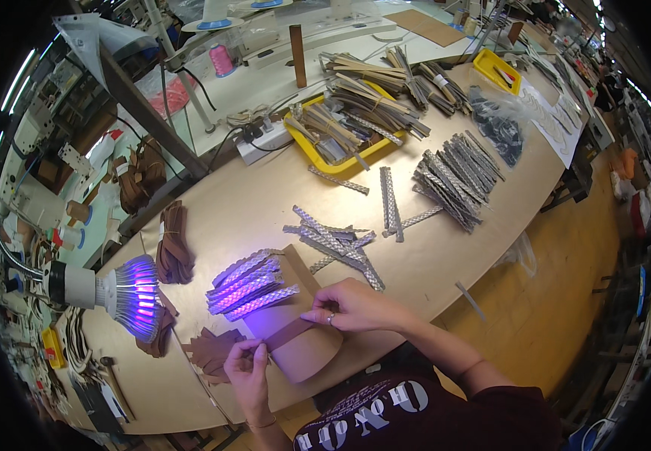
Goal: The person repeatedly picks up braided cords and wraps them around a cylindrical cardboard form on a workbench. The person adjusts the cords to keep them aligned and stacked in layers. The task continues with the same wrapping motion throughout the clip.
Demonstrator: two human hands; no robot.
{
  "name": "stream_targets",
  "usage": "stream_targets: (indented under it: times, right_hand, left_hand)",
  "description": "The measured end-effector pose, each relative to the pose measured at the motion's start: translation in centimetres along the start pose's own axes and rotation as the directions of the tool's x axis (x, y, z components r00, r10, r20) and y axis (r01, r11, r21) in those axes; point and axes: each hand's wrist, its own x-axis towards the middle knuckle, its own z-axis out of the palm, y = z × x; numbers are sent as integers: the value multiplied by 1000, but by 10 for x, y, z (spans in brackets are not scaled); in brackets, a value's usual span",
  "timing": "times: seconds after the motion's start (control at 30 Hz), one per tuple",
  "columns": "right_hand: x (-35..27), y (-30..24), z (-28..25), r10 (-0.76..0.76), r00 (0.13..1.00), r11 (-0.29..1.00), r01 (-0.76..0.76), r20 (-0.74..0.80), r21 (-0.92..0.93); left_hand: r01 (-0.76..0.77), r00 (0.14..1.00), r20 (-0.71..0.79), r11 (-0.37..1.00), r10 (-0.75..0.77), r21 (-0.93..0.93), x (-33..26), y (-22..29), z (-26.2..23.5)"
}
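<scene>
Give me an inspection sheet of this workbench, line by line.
Surface: tan curved table, crowded.
Job's things: brown strip stretched between both hands over a brown board; silver braided strips under a violet lamp.
Clutter: loose silver strips, larger pile, yellow tray of strips, brown strip bundle.
Hands: left hand and right hand each pinch a strip end.
Cables: black lead at the power strip.
Surroundings: sewing machines behind, wooden floor at right.
</scene>
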Motion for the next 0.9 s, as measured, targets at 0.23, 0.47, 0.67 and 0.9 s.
stream_targets:
  times: [0.23, 0.47, 0.67, 0.9]
  right_hand:
    - [-11, 47, -39, 129, 839, 970, -218, -529, -110]
    - [-12, 85, -74, -43, 683, 805, -408, -730, -429]
    - [-18, 108, -83, 138, 694, 977, -211, -707, -17]
    - [-47, 100, -74, 118, 572, 974, -225, -812, -18]
  left_hand:
    - [-95, 985, -153, 994, 86, -52, -9, -16, 6]
    - [-320, 800, -364, 852, 477, 413, -16, -9, 25]
    - [-674, 605, -26, 529, 796, 516, -33, 23, 41]
    - [-728, 643, 506, 663, 574, 173, -22, 23, 131]
